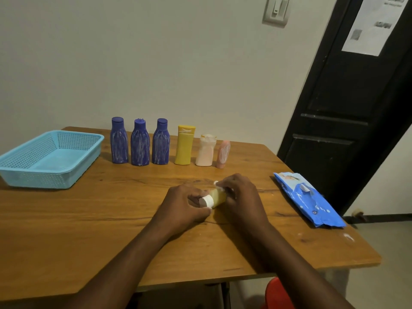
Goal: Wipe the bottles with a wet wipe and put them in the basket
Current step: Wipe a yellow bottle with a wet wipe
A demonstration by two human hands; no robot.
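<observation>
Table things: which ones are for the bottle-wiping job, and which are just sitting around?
For the job: small yellow bottle, held by the left hand and right hand; wet wipe under the right hand; row of six bottles; blue basket; wipe pack.

Just around: light switch; paper on the door; red seat by the table.
</observation>
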